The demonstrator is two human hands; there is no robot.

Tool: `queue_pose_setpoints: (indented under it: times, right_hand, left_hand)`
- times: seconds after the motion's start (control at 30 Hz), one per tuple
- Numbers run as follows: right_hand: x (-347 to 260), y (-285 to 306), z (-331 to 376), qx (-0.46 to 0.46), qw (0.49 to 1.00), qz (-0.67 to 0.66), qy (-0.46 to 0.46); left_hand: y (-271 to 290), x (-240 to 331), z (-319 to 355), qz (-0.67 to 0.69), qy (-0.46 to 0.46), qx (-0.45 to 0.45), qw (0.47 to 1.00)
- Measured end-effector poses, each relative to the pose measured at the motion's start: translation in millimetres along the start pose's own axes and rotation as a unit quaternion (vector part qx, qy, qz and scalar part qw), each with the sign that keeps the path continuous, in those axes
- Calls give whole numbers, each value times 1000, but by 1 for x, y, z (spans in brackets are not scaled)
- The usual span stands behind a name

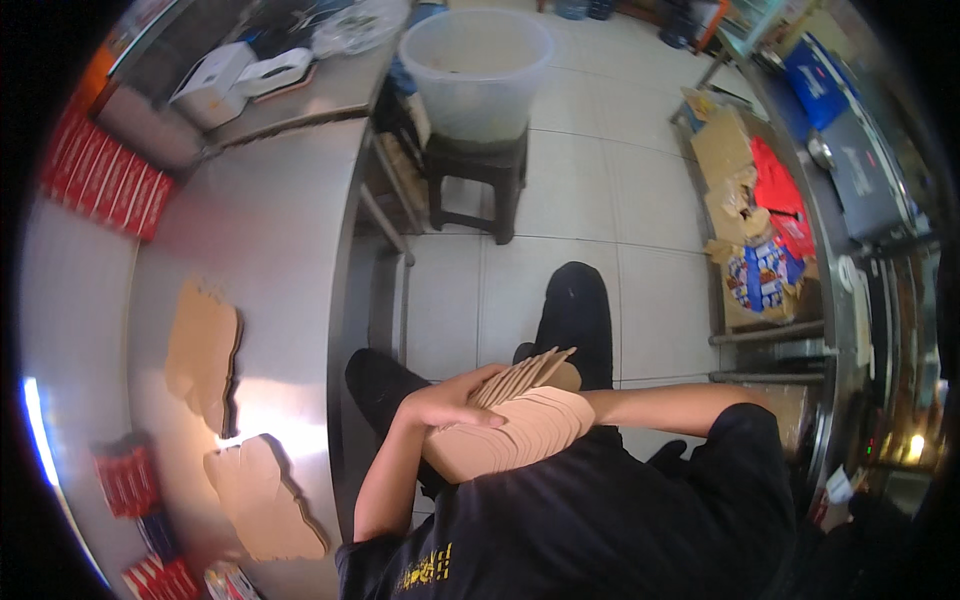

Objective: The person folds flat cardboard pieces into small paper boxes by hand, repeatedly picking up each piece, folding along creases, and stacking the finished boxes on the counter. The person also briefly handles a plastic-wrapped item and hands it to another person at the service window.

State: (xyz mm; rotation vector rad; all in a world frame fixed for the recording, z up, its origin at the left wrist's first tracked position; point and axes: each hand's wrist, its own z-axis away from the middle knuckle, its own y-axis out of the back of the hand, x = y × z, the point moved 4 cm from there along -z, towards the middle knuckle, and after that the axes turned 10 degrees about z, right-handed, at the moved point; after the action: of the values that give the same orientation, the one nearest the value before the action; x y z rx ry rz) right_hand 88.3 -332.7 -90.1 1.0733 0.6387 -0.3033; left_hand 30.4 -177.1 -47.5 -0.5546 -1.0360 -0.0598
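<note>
Above my lap I hold a fanned stack of flat brown cardboard pieces, with rounded ends and overlapping edges. My left hand is closed around its left side, the thumb lying over the top pieces. From the right my forearm reaches to the stack's right end, where the cardboard hides my right hand and its fingers. On the steel table at my left lie two more piles of similar brown cardboard, one farther off and one nearer; both have wavy edges.
The steel table runs along my left, with red boxes against the wall. Ahead, a translucent tub stands on a dark stool. A shelf at right bears cardboard boxes and a red bag.
</note>
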Motion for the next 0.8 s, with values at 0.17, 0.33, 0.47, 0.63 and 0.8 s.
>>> queue_pose_setpoints:
  times: [0.17,0.33,0.47,0.63,0.8]
  right_hand:
    - [21,-20,-9,54,998,10,44]
    - [48,-16,-10,91,993,18,70]
    - [59,-13,4,124,990,23,62]
    - [65,-27,5,155,986,13,67]
    - [67,-28,6,176,982,9,69]
  left_hand:
    - [3,-4,-6,41,-8,-20,999]
    - [-3,-3,-21,81,66,-12,994]
    - [5,-16,-44,75,54,-78,993]
    - [3,-25,-53,50,95,-137,985]
    - [10,-32,-56,46,108,-140,983]
